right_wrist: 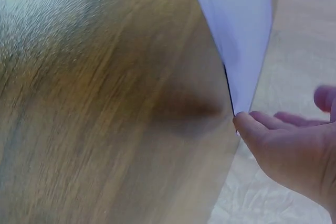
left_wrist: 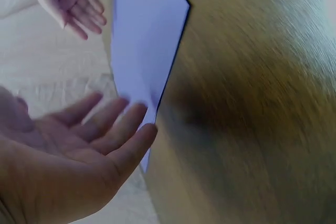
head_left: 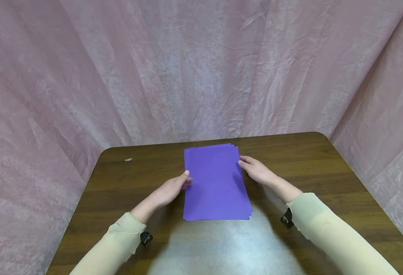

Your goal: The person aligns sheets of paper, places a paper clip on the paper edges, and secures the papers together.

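A stack of purple paper sheets (head_left: 215, 183) lies on the table, its corners slightly fanned so several sheet edges show. My left hand (head_left: 170, 190) is at the stack's left edge, thumb up and fingers extended toward the paper. In the left wrist view the fingers of the left hand (left_wrist: 79, 150) are loosely spread, with nothing gripped. At the opposite edge, my right hand (head_left: 258, 170) has its fingertips beside the upper right side of the stack. The right wrist view shows the right hand (right_wrist: 294, 145) with fingers fairly straight by the paper (right_wrist: 236, 30); whether they touch it is hard to tell.
A small paper clip (head_left: 128, 159) lies on the wooden table (head_left: 301, 160) at the far left. Pink curtains (head_left: 201, 76) hang behind the table and along its sides. Dark devices sit under both sleeve cuffs (head_left: 146, 238).
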Demonstrator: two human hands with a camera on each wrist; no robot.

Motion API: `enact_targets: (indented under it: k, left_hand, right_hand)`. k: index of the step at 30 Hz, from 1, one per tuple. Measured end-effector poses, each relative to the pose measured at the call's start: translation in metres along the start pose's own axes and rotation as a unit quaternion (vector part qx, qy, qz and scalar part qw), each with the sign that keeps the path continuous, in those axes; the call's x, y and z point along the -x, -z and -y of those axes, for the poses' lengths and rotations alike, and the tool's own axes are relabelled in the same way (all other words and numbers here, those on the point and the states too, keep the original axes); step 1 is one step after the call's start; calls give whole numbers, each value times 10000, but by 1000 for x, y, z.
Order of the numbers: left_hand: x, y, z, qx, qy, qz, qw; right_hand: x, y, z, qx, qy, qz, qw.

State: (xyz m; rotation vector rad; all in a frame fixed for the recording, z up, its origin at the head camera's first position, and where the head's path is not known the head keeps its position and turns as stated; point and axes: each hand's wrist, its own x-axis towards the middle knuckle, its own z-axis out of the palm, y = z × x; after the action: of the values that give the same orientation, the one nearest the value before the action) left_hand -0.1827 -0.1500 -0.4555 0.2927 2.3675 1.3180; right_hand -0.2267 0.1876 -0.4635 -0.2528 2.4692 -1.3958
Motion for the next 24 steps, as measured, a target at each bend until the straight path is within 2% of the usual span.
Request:
enact_targets:
  k: [2, 4, 6, 9, 11, 14, 24]
  left_hand:
    - [-2, 5, 1, 699, 148, -139, 9973]
    - [-4, 11, 2, 1433, 321, -199, 9890]
    - [-5, 18, 4, 2085, 524, -192, 9764]
    - [-4, 25, 7, 2878, 769, -142, 9545]
    - [-4, 28, 9, 3229, 906, -58, 9421]
    - [-3, 31, 12, 3535, 1042, 73, 9296]
    - [-5, 26, 17, 4167, 1256, 160, 9002]
  right_hand:
    - [0, 5, 1, -889, -291, 9, 9956]
    - [1, 10, 1, -1778, -591, 70, 9823]
    - [3, 15, 2, -2538, -818, 189, 9636]
    - [5, 21, 2, -3202, -1090, 345, 9404]
    - [6, 23, 1, -3414, -1184, 489, 9311]
    - [6, 25, -1, -3530, -1329, 701, 9235]
    - [11, 30, -7, -3596, -1571, 1179, 9122]
